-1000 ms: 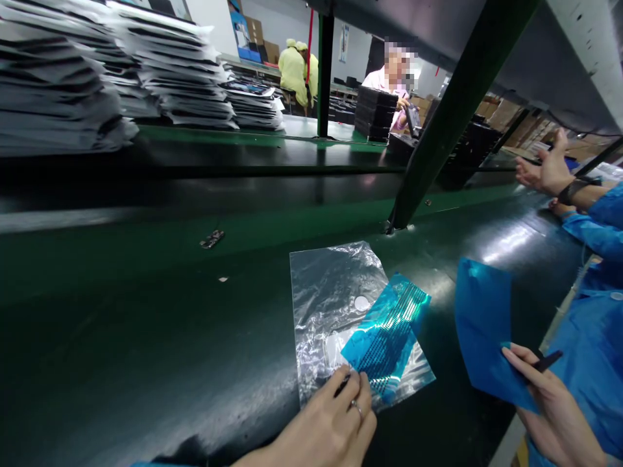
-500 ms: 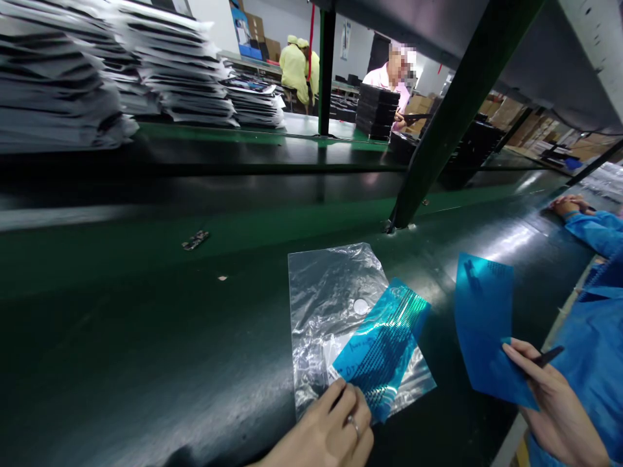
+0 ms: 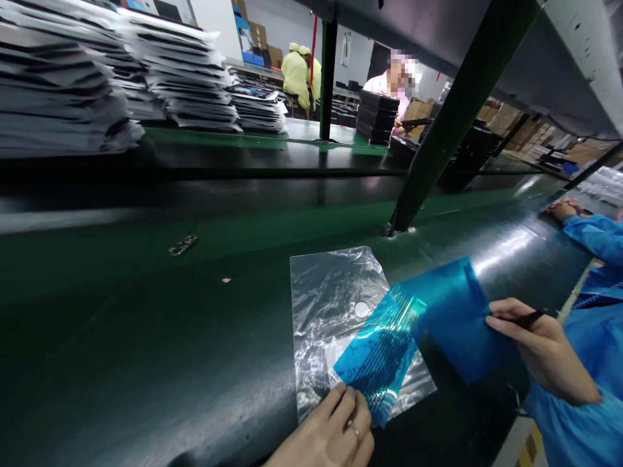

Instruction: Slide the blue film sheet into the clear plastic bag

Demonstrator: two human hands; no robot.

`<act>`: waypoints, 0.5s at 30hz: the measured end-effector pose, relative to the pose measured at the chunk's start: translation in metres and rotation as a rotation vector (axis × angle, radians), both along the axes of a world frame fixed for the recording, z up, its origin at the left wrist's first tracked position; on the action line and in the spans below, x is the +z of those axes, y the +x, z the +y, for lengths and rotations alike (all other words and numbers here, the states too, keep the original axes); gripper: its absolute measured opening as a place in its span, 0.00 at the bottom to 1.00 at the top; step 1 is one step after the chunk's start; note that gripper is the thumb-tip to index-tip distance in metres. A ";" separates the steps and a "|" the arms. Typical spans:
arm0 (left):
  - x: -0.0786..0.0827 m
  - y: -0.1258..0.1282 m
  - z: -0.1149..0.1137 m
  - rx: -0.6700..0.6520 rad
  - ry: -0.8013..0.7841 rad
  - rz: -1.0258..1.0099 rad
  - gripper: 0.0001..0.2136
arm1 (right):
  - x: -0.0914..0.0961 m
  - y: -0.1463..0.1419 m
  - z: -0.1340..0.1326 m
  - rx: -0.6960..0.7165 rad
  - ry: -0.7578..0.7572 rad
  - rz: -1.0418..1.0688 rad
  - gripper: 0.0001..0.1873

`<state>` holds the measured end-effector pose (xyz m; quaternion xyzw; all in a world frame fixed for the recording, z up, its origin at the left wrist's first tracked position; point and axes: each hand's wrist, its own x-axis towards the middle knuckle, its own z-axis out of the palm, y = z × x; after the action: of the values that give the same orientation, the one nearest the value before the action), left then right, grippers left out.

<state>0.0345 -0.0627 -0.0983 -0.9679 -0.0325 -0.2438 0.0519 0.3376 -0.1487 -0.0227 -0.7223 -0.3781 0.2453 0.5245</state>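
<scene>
A clear plastic bag (image 3: 331, 305) lies flat on the dark green belt (image 3: 146, 337). On its lower right part rests a blue film sheet (image 3: 384, 357) with rows of small marks. My left hand (image 3: 331, 431) pinches the near corner of that sheet and the bag. My right hand (image 3: 540, 350) grips a second blue film sheet (image 3: 452, 318) together with a thin dark pen-like tool (image 3: 525, 318). The second sheet's left edge overlaps the first sheet.
A slanted green post (image 3: 438, 136) rises just behind the bag. A small dark part (image 3: 183, 245) lies on the belt to the left. Tall stacks of grey sheets (image 3: 63, 84) fill the far left. A co-worker's blue sleeve (image 3: 591, 233) rests at the right; other workers stand beyond.
My right hand has brought the second blue sheet left and lower, so it now overlaps the sheet on the bag. The small dark part has drifted left along the belt.
</scene>
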 end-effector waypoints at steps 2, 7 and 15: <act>-0.001 0.001 0.001 -0.010 0.002 0.000 0.04 | 0.007 0.004 0.014 0.264 -0.145 -0.096 0.09; -0.007 0.004 0.001 -0.017 0.039 -0.021 0.06 | 0.013 -0.010 0.064 0.784 -0.396 -0.381 0.07; -0.012 0.009 0.001 -0.010 0.018 -0.115 0.10 | -0.004 -0.062 0.125 0.932 -0.535 -0.943 0.08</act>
<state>0.0434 -0.0619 -0.1102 -0.9519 -0.0284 -0.2995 0.0574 0.2759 -0.0234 -0.0266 -0.6185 -0.7609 0.1900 -0.0493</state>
